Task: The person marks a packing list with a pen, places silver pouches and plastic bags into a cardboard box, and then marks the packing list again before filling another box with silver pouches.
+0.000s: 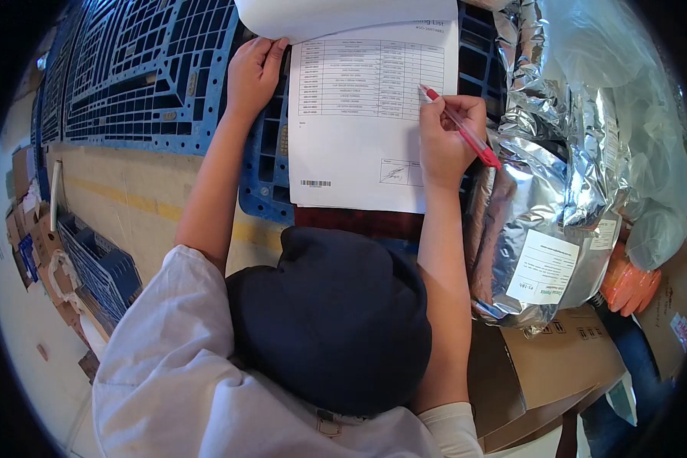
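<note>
Paperwork (pixel 359 153) lies on a blue pallet (pixel 261 202); the left hand (pixel 253 70) grips the top sheet (pixel 320 15) folded far back, apparently to bare it, while the right hand (pixel 444 137) pinches a red pen (pixel 481 149) over it.

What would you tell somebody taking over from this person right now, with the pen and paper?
Left hand: grip shut on the folded-back top sheet, holding it off the page below.
Right hand: grip shut on the red pen, tip at the right edge of the table on the printed list.
The list lies on a blue pallet; silver foil bags sit to its right, another person's orange glove beside them.
Done: top sheet turned back.
To do: cannot tell which rows are marked; the print is too small.
</note>
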### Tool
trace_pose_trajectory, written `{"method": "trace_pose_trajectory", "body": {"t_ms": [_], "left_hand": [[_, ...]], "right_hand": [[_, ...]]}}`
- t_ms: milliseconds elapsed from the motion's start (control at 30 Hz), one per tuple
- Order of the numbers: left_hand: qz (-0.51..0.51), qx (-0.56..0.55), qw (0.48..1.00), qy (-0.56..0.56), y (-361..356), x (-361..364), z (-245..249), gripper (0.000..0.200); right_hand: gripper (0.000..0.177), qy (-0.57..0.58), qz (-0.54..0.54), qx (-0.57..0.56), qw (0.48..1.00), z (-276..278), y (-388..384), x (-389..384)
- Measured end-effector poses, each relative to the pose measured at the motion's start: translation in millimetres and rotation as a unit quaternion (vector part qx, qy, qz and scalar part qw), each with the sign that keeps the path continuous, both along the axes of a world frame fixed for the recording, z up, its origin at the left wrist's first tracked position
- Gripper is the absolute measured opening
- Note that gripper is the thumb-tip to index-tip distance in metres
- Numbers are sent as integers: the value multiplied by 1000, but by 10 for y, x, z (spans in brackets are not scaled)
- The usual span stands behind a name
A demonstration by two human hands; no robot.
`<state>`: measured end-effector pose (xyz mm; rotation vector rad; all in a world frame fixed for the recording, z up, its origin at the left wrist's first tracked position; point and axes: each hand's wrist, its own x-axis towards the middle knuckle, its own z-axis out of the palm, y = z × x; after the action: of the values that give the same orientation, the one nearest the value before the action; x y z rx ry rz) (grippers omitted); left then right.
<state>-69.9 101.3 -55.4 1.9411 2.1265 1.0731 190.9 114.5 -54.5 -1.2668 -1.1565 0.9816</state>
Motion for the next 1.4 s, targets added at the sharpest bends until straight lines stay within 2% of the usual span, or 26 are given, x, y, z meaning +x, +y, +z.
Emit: {"method": "trace_pose_trajectory", "body": {"t_ms": [67, 133, 233, 467, 667, 1033, 1133, 1400], "left_hand": [[-3, -6, 1000, 7, -2, -9, -3, 23], [0, -12, 1000, 1, -4, -12, 10, 23], [-4, -4, 1000, -6, -2, 2, -8, 23], [0, -1, 1000, -6, 0, -3, -10, 22], [-6, 2, 1000, -4, -2, -34, -46, 26], [2, 3, 1000, -8, 7, -14, -36, 24], [-4, 6, 1000, -10, 8, -11, -23, 24], [-9, 13, 1000, -4, 5, -35, -46, 25]], "right_hand": [[15, 17, -9, -2, 1000, 28, -53, -7], [15, -32, -15, -15, 999, 45, -123, 5], [15, -42, -1, -15, 999, 18, -155, 27], [15, -18, 7, -11, 1000, 2, -149, 23], [14, -66, 14, 12, 998, -10, -143, 15], [16, -128, -49, 29, 990, 23, -148, -8], [16, -63, -64, 21, 996, -7, -142, 17], [17, -47, -35, 4, 998, -22, -143, 52]]}}
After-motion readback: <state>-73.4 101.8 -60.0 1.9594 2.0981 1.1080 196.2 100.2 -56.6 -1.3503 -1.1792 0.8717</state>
